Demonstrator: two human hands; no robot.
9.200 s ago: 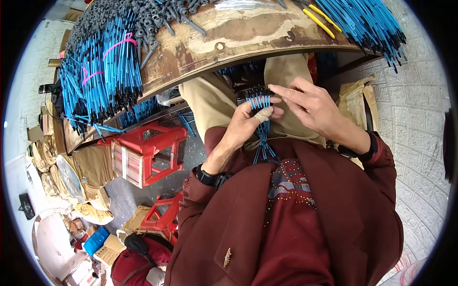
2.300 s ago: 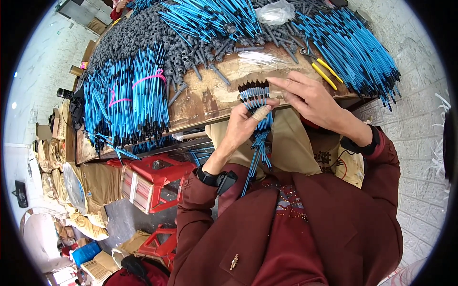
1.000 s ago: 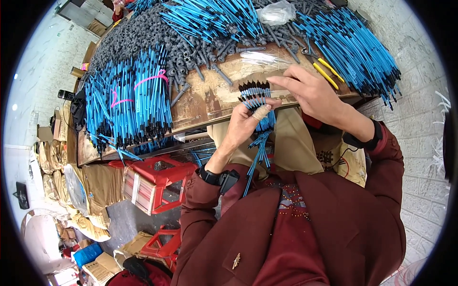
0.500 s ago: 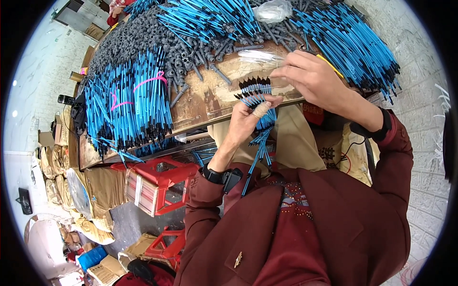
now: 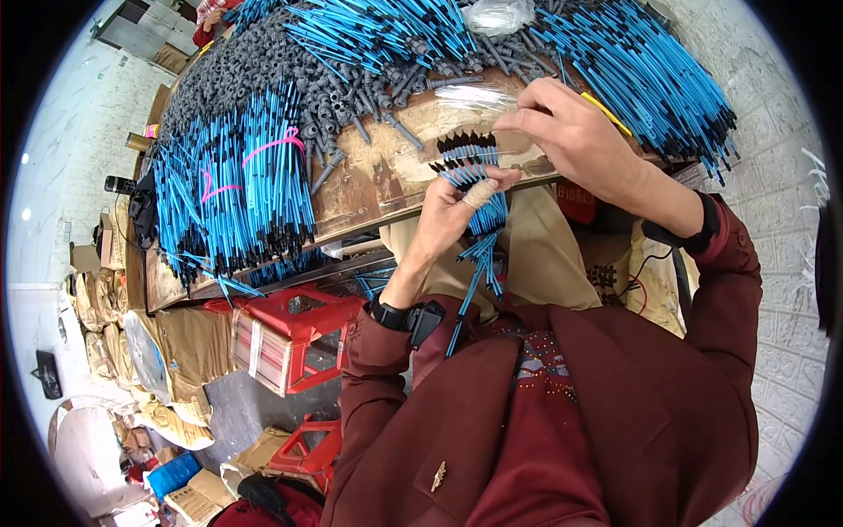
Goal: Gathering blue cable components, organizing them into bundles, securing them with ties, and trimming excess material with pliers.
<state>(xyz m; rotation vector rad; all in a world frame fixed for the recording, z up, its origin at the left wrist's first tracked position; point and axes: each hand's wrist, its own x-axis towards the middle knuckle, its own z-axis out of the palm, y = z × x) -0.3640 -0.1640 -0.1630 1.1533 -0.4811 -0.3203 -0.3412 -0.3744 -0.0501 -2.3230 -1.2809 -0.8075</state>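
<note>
My left hand is closed round a bunch of slim blue sticks with black tips, held upright at the table's front edge. A pale wrap covers its thumb. More blue sticks hang loose below the fist. Just right of the black tips, my right hand is raised with thumb and fingers pinched together. A thin pale strand runs across the bunch towards the right hand; its end at the fingers is too fine to make out clearly. Similar white strands lie in a small pile on the table behind.
Grey plastic fittings are heaped at the back left. Bundles of blue sticks lie at left, back and right, some tied with pink bands. A clear plastic bag sits behind. Red stools stand at lower left.
My right hand has lifted slightly, staying close to the black tips. My left hand keeps its hold on the bunch, which has shifted very little.
</note>
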